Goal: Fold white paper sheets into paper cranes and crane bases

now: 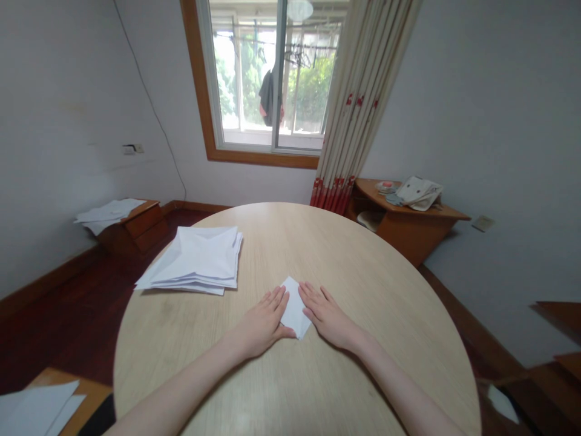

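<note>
A small folded piece of white paper (294, 309) lies flat on the round wooden table (345, 254), one corner pointing away from me and another toward me. My left hand (267, 320) rests flat over its left edge, fingers stretched out and thumb near the lower corner. On the opposite side, my right hand (325, 312) presses its fingertips on the right edge, palm down with the fingers extended. Parts of both paper edges are hidden under the fingers. To the left on the table sits a stack of white paper sheets (200, 257), slightly uneven, with a creased top sheet.
Papers (111, 211) lie on a small cabinet (145, 225) at the left wall. More white sheets (39, 409) are at the lower left. A corner cabinet (408, 233) holding a cloth bag (418, 192) stands beyond the table's right side, beside a curtain (358, 103).
</note>
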